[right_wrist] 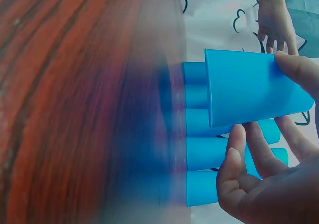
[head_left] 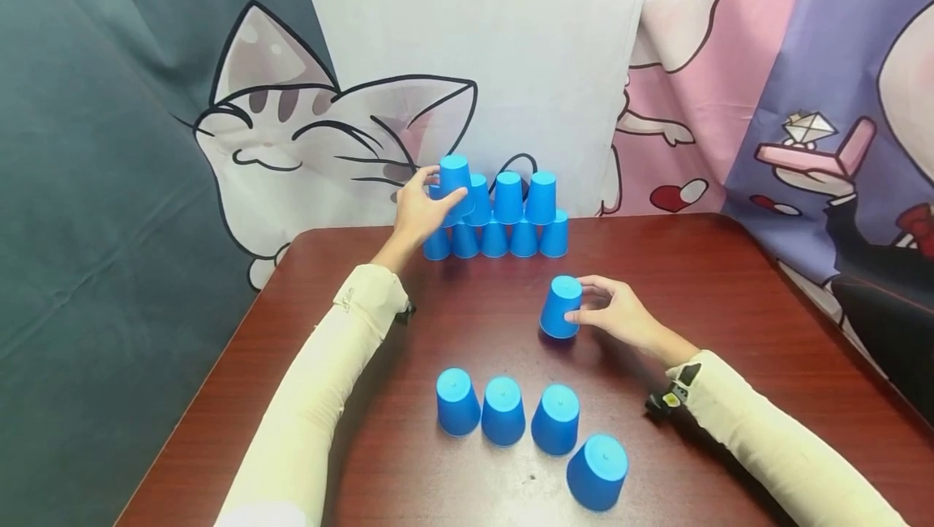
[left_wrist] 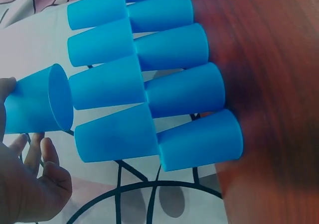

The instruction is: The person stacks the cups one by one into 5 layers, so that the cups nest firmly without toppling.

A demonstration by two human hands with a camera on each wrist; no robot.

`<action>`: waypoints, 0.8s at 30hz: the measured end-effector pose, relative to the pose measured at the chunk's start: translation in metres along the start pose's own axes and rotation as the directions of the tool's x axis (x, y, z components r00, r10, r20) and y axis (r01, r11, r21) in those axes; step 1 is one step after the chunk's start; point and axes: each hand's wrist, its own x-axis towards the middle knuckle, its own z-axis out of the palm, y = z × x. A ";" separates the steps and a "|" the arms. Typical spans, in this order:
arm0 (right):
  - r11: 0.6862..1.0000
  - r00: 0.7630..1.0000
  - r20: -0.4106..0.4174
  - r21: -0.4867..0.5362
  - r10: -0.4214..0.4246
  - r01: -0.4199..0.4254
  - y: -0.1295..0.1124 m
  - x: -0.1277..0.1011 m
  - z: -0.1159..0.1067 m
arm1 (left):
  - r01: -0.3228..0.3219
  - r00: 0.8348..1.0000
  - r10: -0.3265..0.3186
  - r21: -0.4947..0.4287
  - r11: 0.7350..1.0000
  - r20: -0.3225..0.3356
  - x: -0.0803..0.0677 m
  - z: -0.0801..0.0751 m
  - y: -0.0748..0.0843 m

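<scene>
While both hands work, the brown table (head_left: 730, 267) serves as landmark; entries run from its near edge to its far edge.

Near edge: four loose blue cups (head_left: 503, 409), upside down, set in a rough row, the rightmost nearest the edge; likely a reserve kept within reach.

Mid-table, right of centre: single blue cup (head_left: 561, 307), upside down, base tilted slightly, rim about on the wood. The right hand (head_left: 620, 316) pinches it, thumb on one side and fingers curled round the other, a grip suited to lifting.

Far edge: cup pyramid (head_left: 511, 215), upside down, five cups below and a second row resting across them. The left hand (head_left: 419, 211) grips a raised cup (head_left: 454, 178) at the stack's left end, just above the second row, apparently to seat it there.
</scene>
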 end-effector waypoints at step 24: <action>0.999 1.000 -0.004 0.026 -0.017 0.018 -0.001 -0.001 0.008 | 0.103 0.994 -0.101 0.055 0.993 -0.031 0.037 -0.004 0.005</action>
